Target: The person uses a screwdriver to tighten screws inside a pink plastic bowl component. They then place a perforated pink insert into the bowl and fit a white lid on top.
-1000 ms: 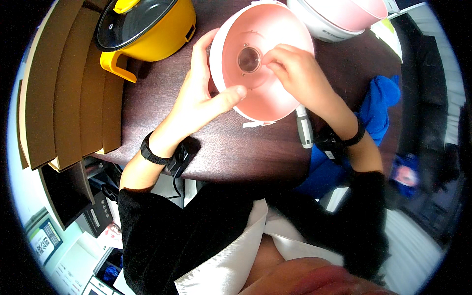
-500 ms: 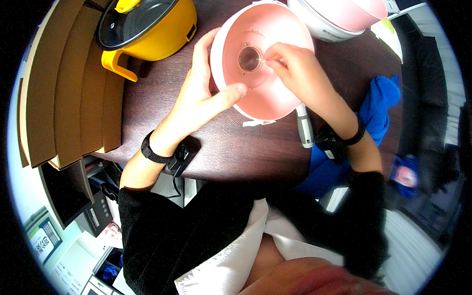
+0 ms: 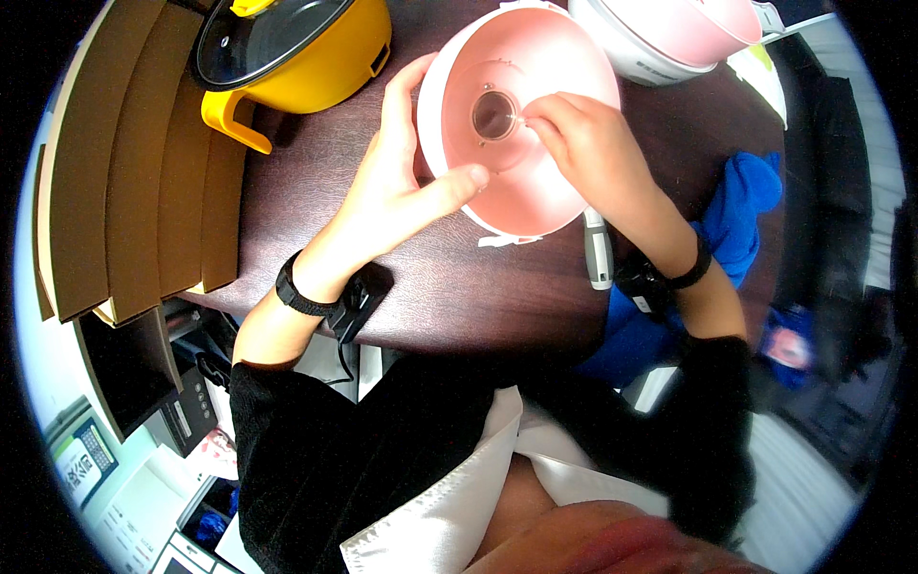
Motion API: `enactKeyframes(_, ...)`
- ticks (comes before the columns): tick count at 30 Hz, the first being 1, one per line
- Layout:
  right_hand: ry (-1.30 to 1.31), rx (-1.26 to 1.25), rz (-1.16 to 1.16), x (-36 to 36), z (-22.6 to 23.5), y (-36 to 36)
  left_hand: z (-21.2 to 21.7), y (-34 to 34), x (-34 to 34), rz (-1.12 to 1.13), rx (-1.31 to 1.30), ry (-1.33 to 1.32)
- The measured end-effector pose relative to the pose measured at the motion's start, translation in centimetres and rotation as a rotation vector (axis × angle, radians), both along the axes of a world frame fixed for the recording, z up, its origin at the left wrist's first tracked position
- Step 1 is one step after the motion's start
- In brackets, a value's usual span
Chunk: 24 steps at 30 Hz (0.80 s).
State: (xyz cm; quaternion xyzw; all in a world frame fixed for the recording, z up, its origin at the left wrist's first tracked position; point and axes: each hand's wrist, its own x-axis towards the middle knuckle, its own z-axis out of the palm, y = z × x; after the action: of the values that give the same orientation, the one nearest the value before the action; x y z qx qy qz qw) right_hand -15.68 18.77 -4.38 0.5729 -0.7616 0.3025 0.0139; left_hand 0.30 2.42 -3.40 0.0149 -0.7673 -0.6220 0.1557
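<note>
A pink, bowl-shaped appliance shell [image 3: 550, 196] with a white outer rim is tilted up on the dark table, its inside facing me. At its bottom is a round hole [image 3: 494, 115] with small studs around it. My left hand [image 3: 406, 182] grips the shell's left side, thumb over the near rim and fingers around the outside. Inside the shell, my right hand [image 3: 588, 139] pinches thumb and fingers together beside the hole's right edge. Something thin and clear may be at the fingertips, too small to name. A grey and white handle [image 3: 598, 253], like a screwdriver's, lies below my right hand.
A yellow pot [image 3: 335, 72] with a glass lid stands back left, beside cardboard dividers [image 3: 143, 172]. At the back right is a white and pink pot [image 3: 660, 38]. Blue cloth [image 3: 746, 210] lies on the right; the dark table's front edge [image 3: 459, 344] is near my body.
The shell, table and pots sit slightly further right in the picture. Both hands keep the same hold, with my right fingertips still beside the hole.
</note>
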Motion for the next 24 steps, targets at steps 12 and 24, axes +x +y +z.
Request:
enactKeyframes(12, 0.029, 0.044, -0.028, 0.23, 0.26, -0.22, 0.21, 0.08, -0.02, 0.018, -0.019, -0.01)
enactKeyframes(24, 0.092, 0.064, -0.05, 0.52, 0.38, -0.37, -0.01, 0.17, -0.14, 0.02, 0.008, 0.014)
